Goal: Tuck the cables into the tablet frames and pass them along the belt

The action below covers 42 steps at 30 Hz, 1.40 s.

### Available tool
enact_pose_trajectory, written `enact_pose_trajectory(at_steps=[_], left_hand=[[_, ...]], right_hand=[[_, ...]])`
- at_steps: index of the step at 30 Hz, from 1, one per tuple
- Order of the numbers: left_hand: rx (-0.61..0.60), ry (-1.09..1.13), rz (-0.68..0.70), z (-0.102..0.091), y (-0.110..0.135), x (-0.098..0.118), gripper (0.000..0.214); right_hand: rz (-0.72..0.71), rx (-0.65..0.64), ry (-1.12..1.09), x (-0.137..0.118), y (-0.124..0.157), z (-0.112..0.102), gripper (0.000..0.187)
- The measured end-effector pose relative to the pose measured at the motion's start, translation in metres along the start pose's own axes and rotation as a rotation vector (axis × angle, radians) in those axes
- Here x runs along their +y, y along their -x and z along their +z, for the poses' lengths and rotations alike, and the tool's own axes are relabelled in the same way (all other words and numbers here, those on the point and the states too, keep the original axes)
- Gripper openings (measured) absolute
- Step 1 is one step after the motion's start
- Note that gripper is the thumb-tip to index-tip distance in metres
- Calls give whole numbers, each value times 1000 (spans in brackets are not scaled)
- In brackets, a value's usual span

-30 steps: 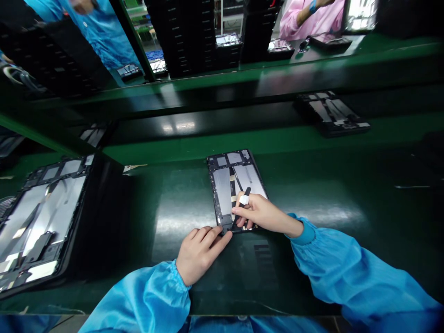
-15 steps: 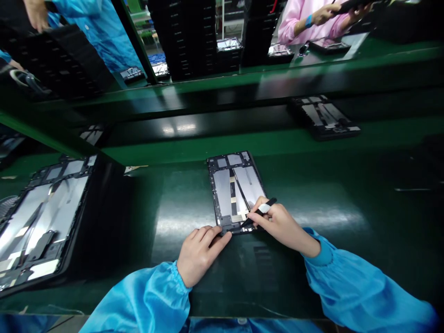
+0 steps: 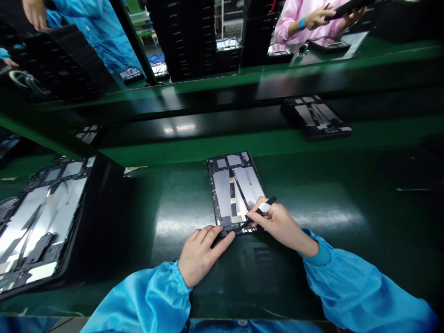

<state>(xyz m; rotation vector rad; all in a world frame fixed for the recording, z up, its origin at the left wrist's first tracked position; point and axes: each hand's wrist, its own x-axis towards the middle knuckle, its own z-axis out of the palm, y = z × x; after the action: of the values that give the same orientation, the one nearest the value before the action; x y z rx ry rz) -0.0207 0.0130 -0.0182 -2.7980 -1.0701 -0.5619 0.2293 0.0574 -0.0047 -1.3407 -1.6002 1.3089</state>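
An opened tablet lies flat on the green worktop in front of me, its silver inside and black flex cables facing up. My left hand is at its near-left corner, the fingers on the side and the thumb against the near edge. In my right hand is a pair of black tweezers with a white patch on it. The tips point down at the tablet's near edge, close to the pale connector area. Whether they pinch a part is too small to tell.
A stack of opened tablets stands on the left, beside a green post. Another opened tablet rides on a dark belt behind the worktop. Beyond stand tall black stacks, a person in blue and a person in pink.
The tablets on the belt have shifted left. My left thumb and fingers have slid slightly right along the tablet's corner. The tweezers have hardly moved. The person in pink has moved their hands slightly.
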Motion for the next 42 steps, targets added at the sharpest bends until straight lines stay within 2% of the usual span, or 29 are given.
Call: enact_pose_trajectory(at_steps=[9, 15, 18, 20, 24, 25, 28, 31, 34, 37, 40, 42], left_hand=[[-38, 17, -32, 2, 2, 1, 38], [-102, 44, -98, -2, -17, 7, 35], [-142, 71, -86, -4, -22, 3, 33], [-126, 147, -57, -5, -18, -5, 32], [-66, 212, -17, -8, -9, -15, 27], [-41, 184, -7, -8, -10, -13, 24], [4, 63, 101, -1, -28, 1, 27], [-65, -40, 157, 14, -58, 4, 37], [-94, -98, 10, 31, -95, -27, 39], [-47, -163, -162, 44, -133, -86, 37], [-10, -256, -299, 45, -158, -136, 33], [-9, -315, -357, 43, -167, -150, 33]], right_hand=[[-11, -8, 28, -3, 0, -1, 20], [-26, -14, 64, -4, -1, -1, 21], [-13, 3, 49, -3, 1, -1, 21], [-17, 100, -9, 2, 2, -1, 23], [-54, 551, -177, 17, -2, -2, 29], [-53, 620, -216, 21, -5, -2, 29], [-52, 659, -280, 28, -20, -3, 30], [-66, 702, -261, 34, -43, -15, 41], [-74, 811, -217, 43, -69, -46, 55], [-73, 905, -159, 53, -87, -91, 66], [-81, 1028, -88, 56, -96, -132, 66], [-97, 1083, -24, 52, -101, -154, 60]])
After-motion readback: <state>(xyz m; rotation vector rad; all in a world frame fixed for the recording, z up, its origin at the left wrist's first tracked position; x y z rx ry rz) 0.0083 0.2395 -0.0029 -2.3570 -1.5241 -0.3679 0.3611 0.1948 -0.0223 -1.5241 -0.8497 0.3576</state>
